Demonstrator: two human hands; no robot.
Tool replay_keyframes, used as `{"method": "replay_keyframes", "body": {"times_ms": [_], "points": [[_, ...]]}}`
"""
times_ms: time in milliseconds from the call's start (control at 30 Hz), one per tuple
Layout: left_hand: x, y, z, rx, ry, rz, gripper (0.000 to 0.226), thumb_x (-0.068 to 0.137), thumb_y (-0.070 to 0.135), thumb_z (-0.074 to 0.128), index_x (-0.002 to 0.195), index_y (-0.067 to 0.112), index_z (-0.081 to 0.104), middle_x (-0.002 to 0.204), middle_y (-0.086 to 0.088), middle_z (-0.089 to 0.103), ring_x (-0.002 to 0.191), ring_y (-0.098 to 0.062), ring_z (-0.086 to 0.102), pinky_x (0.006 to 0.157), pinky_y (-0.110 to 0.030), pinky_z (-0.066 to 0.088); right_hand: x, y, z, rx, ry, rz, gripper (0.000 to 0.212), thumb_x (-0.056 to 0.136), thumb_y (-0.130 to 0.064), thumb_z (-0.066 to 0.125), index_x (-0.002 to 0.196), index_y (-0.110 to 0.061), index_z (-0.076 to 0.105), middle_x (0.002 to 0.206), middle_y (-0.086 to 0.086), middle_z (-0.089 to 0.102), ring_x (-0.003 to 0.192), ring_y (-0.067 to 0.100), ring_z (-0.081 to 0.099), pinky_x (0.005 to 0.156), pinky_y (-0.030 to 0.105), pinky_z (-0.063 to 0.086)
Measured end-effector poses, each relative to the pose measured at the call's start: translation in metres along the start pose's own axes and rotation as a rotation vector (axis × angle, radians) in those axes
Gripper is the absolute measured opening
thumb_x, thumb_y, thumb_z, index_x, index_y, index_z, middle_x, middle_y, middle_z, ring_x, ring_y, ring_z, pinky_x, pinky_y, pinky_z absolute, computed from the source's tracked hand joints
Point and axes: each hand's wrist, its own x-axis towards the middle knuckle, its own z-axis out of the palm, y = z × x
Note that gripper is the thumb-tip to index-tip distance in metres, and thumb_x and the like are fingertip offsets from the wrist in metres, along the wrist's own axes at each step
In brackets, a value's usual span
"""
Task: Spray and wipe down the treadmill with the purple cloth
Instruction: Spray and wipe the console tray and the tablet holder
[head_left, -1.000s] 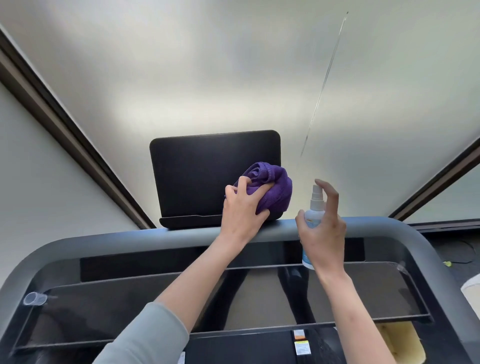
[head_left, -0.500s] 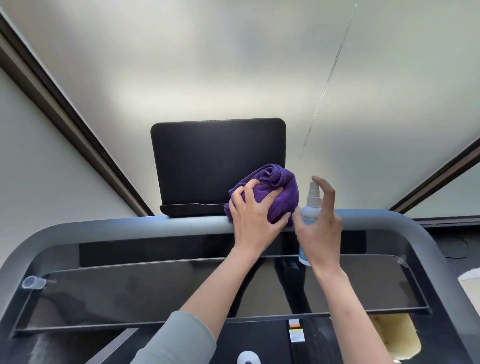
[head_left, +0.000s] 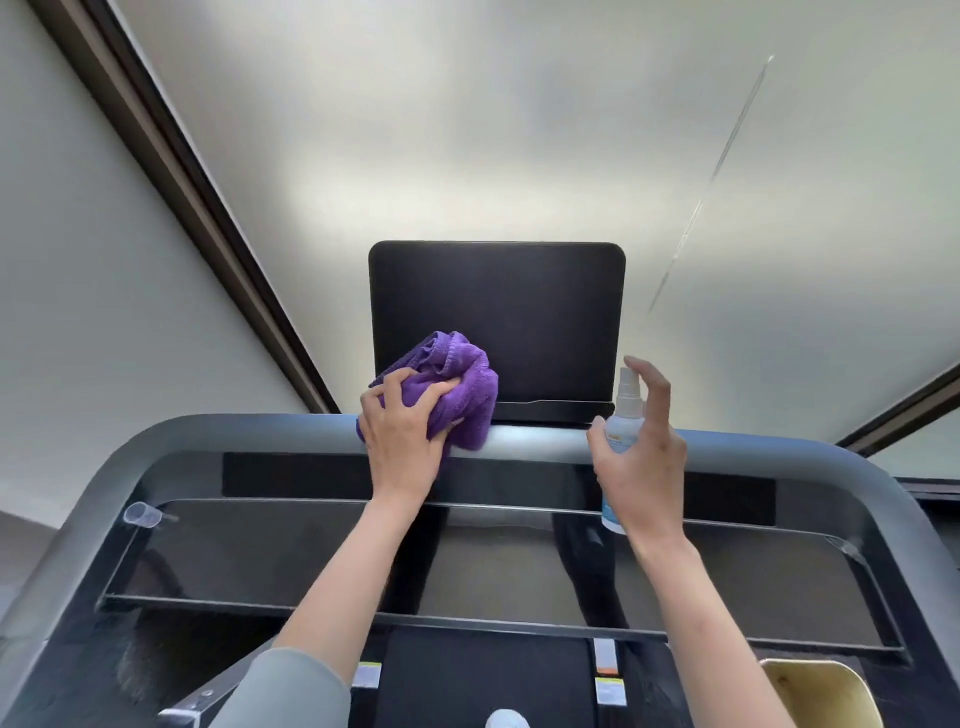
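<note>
Under left-hand fingers (head_left: 410, 389) — purple cloth (head_left: 457, 384), bunched on handlebar (head_left: 535, 447).

Spray bottle (head_left: 621, 441) label blurred; treadmill stickers (head_left: 610, 691) unreadable; no legible text.

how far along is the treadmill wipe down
Done: nothing shows as finished; no wet or wiped patch is visible. In hand: the left hand presses the purple cloth on the grey front bar at the black screen's lower left corner; the right hand holds the spray bottle upright. Left: the console tray below.
</note>
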Motion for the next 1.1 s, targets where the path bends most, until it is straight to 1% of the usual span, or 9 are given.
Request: {"method": "replay_keyframes", "body": {"times_ms": [100,233,333,533,633,733,800,967,1100], "points": [[0.001,0.004,-0.003,-0.047,0.058,-0.014,0.037,0.08,0.036,0.076,0.116,0.034,0.068,0.127,-0.005,0.052,0.108,-0.034,0.044,0.088,-0.047,0.042,-0.001,-0.002,0.006,0.007,-0.011,-0.018,0.065,0.086,-0.002,0.063,0.132,-0.038,0.035,0.069,-0.018,0.046,0.046,0.013,0.037,0.056,0.036,0.044],[-0.003,0.064,0.025,-0.082,0.035,0.182,0.044,0.08,0.051,0.069,0.122,0.039,0.063,0.128,-0.004,0.051,0.107,-0.03,0.046,0.086,-0.046,0.042,0.002,-0.002,0.007,0.038,-0.005,-0.035,0.065,0.085,-0.002,0.063,0.132,-0.036,0.036,0.071,-0.018,0.05,0.048,0.017,0.043,0.055,0.029,0.043],[-0.001,0.079,0.042,-0.022,0.0,0.189,0.049,0.076,0.063,0.064,0.12,0.041,0.063,0.129,-0.004,0.05,0.108,-0.03,0.045,0.088,-0.046,0.041,0.006,-0.003,0.007,0.033,-0.003,-0.046,0.064,0.085,-0.001,0.062,0.132,-0.034,0.037,0.075,-0.018,0.052,0.051,0.017,0.046,0.054,0.024,0.042],[0.005,0.027,0.031,-0.013,-0.005,0.228,0.039,0.076,0.053,0.074,0.108,0.032,0.07,0.123,-0.007,0.055,0.106,-0.029,0.044,0.082,-0.045,0.041,0.006,-0.003,0.014,0.031,-0.008,-0.031,0.063,0.084,-0.001,0.061,0.132,-0.035,0.037,0.089,-0.024,0.053,0.05,0.015,0.043,0.057,0.03,0.042],[0.008,0.0,0.014,0.027,-0.008,0.199,0.037,0.076,0.046,0.076,0.109,0.031,0.07,0.124,-0.009,0.055,0.106,-0.034,0.047,0.083,-0.047,0.043,0.002,-0.006,0.018,0.033,0.0,-0.031,0.063,0.084,0.0,0.061,0.132,-0.033,0.038,0.088,-0.012,0.053,0.045,0.015,0.035,0.057,0.036,0.044],[0.009,-0.033,-0.006,0.044,0.015,0.118,0.038,0.077,0.045,0.076,0.112,0.029,0.07,0.126,-0.011,0.054,0.107,-0.038,0.047,0.086,-0.05,0.043,-0.002,-0.012,0.019,0.033,-0.019,-0.078,0.064,0.085,0.001,0.062,0.132,-0.034,0.037,0.095,-0.024,0.054,0.046,0.021,0.036,0.053,0.029,0.042],[0.01,-0.045,-0.014,0.008,0.047,0.044,0.04,0.077,0.045,0.075,0.113,0.028,0.07,0.124,-0.011,0.054,0.107,-0.038,0.046,0.089,-0.051,0.043,-0.003,-0.014,0.019,0.031,-0.012,-0.095,0.064,0.085,0.001,0.063,0.132,-0.034,0.036,0.095,-0.018,0.053,0.048,0.02,0.038,0.051,0.022,0.04],[0.006,0.0,0.004,-0.038,0.081,0.218,0.043,0.078,0.054,0.069,0.114,0.031,0.068,0.118,-0.007,0.056,0.104,-0.027,0.045,0.083,-0.043,0.043,-0.004,-0.021,0.023,0.035,-0.009,-0.096,0.064,0.085,0.001,0.063,0.132,-0.034,0.036,0.094,-0.03,0.053,0.053,0.023,0.044,0.055,0.024,0.042],[-0.001,0.011,0.023,0.004,0.029,0.212,0.049,0.079,0.056,0.069,0.122,0.035,0.063,0.127,-0.006,0.052,0.113,-0.026,0.039,0.09,-0.045,0.039,-0.005,-0.023,0.029,0.018,-0.038,-0.075,0.063,0.085,-0.001,0.063,0.131,-0.034,0.037,0.083,-0.018,0.052,0.05,0.014,0.043,0.054,0.023,0.042]]}}
